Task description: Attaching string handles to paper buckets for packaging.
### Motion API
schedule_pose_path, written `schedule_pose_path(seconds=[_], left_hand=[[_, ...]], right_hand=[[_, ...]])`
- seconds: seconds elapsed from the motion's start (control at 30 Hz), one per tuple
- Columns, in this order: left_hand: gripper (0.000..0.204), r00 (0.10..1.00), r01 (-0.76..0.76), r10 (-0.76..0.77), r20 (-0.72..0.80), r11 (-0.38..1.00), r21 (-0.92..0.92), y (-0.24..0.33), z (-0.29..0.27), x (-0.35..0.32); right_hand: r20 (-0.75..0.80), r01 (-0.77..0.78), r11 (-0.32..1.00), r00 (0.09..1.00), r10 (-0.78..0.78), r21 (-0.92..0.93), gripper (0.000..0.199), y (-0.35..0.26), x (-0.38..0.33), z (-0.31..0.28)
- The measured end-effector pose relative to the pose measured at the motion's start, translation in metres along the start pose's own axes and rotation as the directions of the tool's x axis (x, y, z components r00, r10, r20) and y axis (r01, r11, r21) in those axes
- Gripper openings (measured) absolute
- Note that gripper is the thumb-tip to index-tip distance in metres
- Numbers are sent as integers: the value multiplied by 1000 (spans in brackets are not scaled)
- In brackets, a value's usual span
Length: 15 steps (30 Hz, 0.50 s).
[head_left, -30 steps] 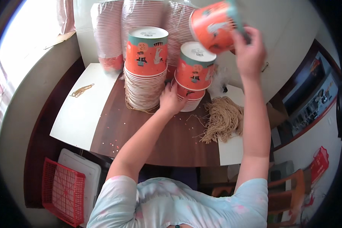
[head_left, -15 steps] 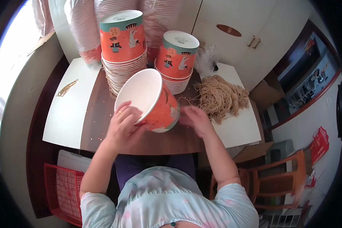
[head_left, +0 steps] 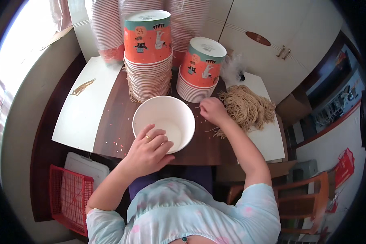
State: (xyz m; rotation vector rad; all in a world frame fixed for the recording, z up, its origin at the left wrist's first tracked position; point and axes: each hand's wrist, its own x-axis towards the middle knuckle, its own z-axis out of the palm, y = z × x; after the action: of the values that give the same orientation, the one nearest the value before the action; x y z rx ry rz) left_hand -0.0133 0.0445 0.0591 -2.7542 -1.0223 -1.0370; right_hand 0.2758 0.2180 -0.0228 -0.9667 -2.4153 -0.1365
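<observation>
1. Head view, centre: a white-lined bucket [head_left: 166, 118] sits mouth up at the front of the bench [head_left: 197, 152]; facing the wearer, its inside is easily reached.
2. Just below centre, the left hand [head_left: 148, 150] pinches the near rim, fingers bent inside and thumb outside, a hold that probably steadies the bucket.
3. Right of centre, the right hand [head_left: 212, 110] has its fingertips pressed together, apparently on a thin strand [head_left: 197, 107]; the closeness of the loose twine heap [head_left: 250, 105] probably saves reaching.
4. Above the bucket, the taller stack [head_left: 147, 40] and the shorter stack [head_left: 201, 67] stand upside down, likely for stable nesting. Tan cords hang around the taller one's rims.
5. Upper left and top: wrapped stacks [head_left: 105, 28] stand behind, likely to leave the front open.
</observation>
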Motion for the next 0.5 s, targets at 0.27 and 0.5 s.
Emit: schedule_pose_path(seconds=[0.27, 0.5], left_hand=[[33, 916, 287, -382, -120, 835, -470, 19, -14, 24], [16, 867, 471, -485, 113, 725, -503, 37, -13, 24]], right_hand=[[-173, 26, 922, 984, 45, 387, 19, -129, 7, -99], [-241, 280, 941, 943, -232, 190, 19, -166, 8, -105]])
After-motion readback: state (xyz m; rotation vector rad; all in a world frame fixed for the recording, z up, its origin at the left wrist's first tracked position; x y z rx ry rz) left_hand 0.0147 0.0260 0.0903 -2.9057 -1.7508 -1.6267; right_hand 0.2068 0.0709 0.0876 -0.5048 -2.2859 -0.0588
